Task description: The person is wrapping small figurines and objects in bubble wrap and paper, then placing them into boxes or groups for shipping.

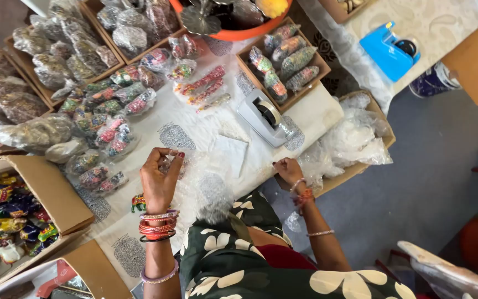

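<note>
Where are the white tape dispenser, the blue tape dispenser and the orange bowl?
white tape dispenser (265, 117), head view, on its top.
blue tape dispenser (385, 52), head view, on its blue body.
orange bowl (233, 34), head view, on its rim.

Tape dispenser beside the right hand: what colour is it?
White tape dispenser, seen in the head view, the only one.

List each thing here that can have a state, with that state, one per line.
left hand: raised, fingers pinching a clear plastic bag
right hand: resting at the table's edge, closed
white tape dispenser: upright on the cloth
blue tape dispenser: upright, untouched
box of clear bags: open, full
box of coloured packets: open, filled
orange bowl: upright, partly in view
</note>
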